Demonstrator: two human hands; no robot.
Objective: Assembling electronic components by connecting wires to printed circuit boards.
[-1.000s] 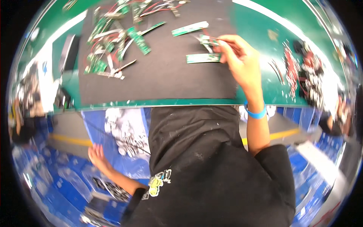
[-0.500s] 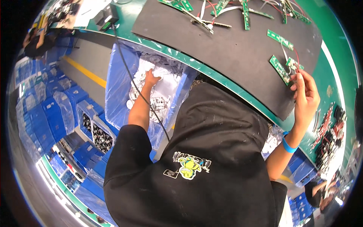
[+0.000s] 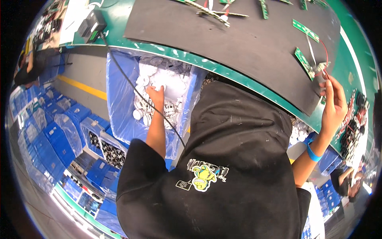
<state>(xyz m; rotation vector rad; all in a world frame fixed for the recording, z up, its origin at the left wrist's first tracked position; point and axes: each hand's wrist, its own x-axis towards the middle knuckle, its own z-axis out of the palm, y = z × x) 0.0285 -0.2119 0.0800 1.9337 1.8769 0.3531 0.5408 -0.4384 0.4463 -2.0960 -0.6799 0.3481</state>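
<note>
My left hand (image 3: 156, 95) reaches down into a blue bin (image 3: 119, 107) lined with clear plastic and full of small white round parts (image 3: 148, 75); its fingers rest among them, and whether it grips one is hidden. My right hand (image 3: 333, 104) stays up on the black mat (image 3: 238, 44), pinching the red wire (image 3: 325, 53) of a small green circuit board (image 3: 305, 63). A second green board (image 3: 305, 30) lies just beyond it. A blue band circles my right wrist.
More green boards and wires (image 3: 215, 12) lie at the far edge of the mat. A black cable (image 3: 131, 85) runs from a black box (image 3: 90, 26) across the bin. Stacked blue bins (image 3: 51, 139) crowd the floor at left. Another person (image 3: 348, 181) sits at lower right.
The view has swung left and down toward the bin. My left hand went from my side into the white parts. My right hand kept hold at the board's wire.
</note>
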